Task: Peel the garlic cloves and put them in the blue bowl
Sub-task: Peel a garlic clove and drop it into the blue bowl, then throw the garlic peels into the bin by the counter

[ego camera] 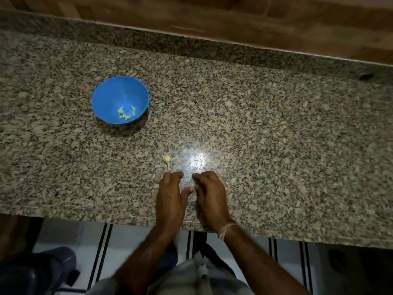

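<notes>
The blue bowl (pixel 100 99) stands on the granite counter at the left and holds several pale peeled garlic cloves (pixel 126 113). A small piece of garlic with a dry stem (pixel 167 159) lies on the counter just beyond my hands. My left hand (pixel 170 195) rests close behind it, fingers curled downward and thumb stretched toward my right hand (pixel 209 194). My right hand is also curled and slightly blurred. The two hands almost meet at the thumbs. Whatever lies under or between the fingers is hidden.
The speckled granite counter (pixel 276 135) runs wide to the right, with a wooden wall behind it. Its front edge passes under my wrists. A bright light glare sits just past my hands. Striped floor tiles and a dark bin (pixel 32 271) lie below.
</notes>
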